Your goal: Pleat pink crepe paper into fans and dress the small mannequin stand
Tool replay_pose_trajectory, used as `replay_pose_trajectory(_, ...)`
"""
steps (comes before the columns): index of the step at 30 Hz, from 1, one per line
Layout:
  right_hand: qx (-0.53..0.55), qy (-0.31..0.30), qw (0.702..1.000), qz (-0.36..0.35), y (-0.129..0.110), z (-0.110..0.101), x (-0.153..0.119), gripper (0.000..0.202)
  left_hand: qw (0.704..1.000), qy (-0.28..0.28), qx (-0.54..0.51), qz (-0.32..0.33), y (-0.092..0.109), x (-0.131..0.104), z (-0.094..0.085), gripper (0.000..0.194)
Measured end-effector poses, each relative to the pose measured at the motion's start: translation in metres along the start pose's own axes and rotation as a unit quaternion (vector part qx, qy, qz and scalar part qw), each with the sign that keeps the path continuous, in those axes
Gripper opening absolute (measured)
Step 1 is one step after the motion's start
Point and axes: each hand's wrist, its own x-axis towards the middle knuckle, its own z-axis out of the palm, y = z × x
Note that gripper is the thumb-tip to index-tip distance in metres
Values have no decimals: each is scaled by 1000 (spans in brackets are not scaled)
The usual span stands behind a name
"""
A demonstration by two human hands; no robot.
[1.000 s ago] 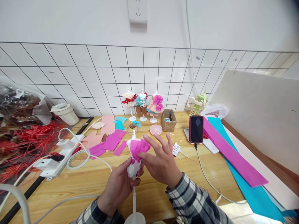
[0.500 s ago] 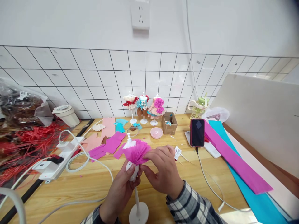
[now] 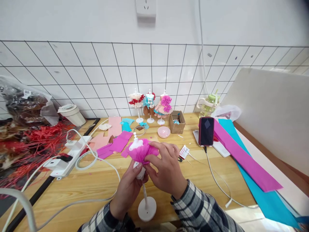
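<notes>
A small white doll mannequin (image 3: 136, 144) on a round-based stand is tilted toward me over the table's near side. My left hand (image 3: 129, 186) wraps round its lower torso from the left, thumb in front. Pleated magenta crepe paper (image 3: 141, 152) fans across the mannequin's chest. On the right side of that paper, my right hand (image 3: 166, 167) has its fingers bent, the thumb and fingertips pinching the gathered pleats near the waist. The mannequin's back and some of my left fingertips are hidden.
Three dressed mannequins (image 3: 150, 103) stand by the tiled wall, beside a cardboard box (image 3: 178, 125) and a pink dish (image 3: 163, 132). Magenta paper pieces (image 3: 122, 141) and a power strip (image 3: 72, 159) lie left. A phone (image 3: 206, 131) and long magenta paper strip (image 3: 243, 154) are right.
My view has shifted slightly, so the scene sits higher in the picture. My right hand's fingers have moved inward over the pleats, closer to the middle of the magenta paper.
</notes>
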Motion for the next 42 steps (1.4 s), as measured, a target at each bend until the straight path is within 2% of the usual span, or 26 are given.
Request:
replay_pose_trajectory(5, 13, 1, 1000, 11, -1, -1, 2, 4, 1000, -1, -8, -13, -2, -1, 3, 25)
replay_pose_trajectory(13, -9, 9, 999, 49, -5, 2, 3, 3, 997, 49, -47, -19, -7, 0, 13, 27)
replay_pose_trajectory(22, -5, 20, 997, 71, -4, 8, 5, 7, 999, 43, 1, 10, -12, -3, 19, 26)
replay_pose_trajectory(24, 16, 27, 997, 71, -3, 5, 4, 7, 999, 45, -18, 5, -12, -2, 17, 25)
replay_pose_trajectory(26, 48, 44, 996, 65, 0, 0, 2, 17, 997, 49, -60, -23, -9, 0, 14, 24)
replay_pose_trajectory(28, 80, 75, 993, 38, 6, -6, -1, 31, 994, 36, -93, -52, -5, 2, 10, 25)
replay_pose_trajectory(31, 50, 104, 991, -67, 19, -13, -6, 38, 990, 0, -111, -82, 2, 3, 8, 26)
replay_pose_trajectory(35, -70, 50, 976, -202, 33, -20, -5, 38, 987, -12, -111, -115, 7, 2, 8, 23)
replay_pose_trajectory(38, -112, 19, 964, -241, 36, -29, 4, 27, 987, -20, -99, -121, 7, 0, 10, 24)
replay_pose_trajectory(42, -107, -15, 959, -263, 36, -40, 20, 12, 991, -17, -82, -102, 4, -2, 11, 25)
